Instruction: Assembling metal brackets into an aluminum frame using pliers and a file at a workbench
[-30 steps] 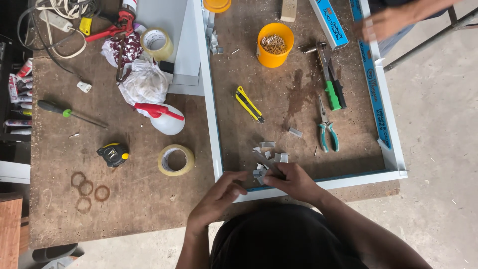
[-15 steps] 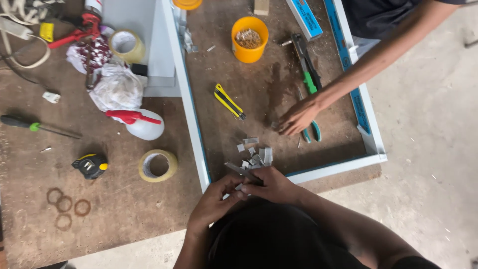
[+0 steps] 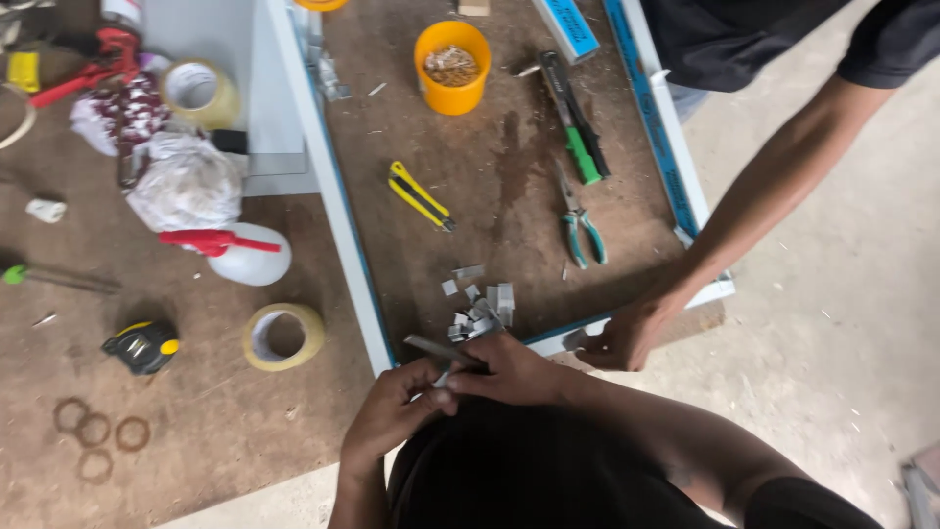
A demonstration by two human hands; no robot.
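While both hands point(image 3: 450, 387) pinch a metal strip point(image 3: 441, 350) (grip closed), the frame edge point(image 3: 377, 338) crowds them.

Metal clips point(image 3: 482, 309) on table point(image 3: 196, 421), before pliers point(image 3: 578, 220)

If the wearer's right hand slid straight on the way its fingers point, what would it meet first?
The right hand points left along the table edge, so it would probably meet the left hand first; both already touch the thin metal strip. Depth is hard to judge.

Brown particleboard worktop point(image 3: 196, 431) fills frame from 9 to 12 o'clock; pale concrete floor point(image 3: 832, 294) at 3 to 5 o'clock; flat, even light.
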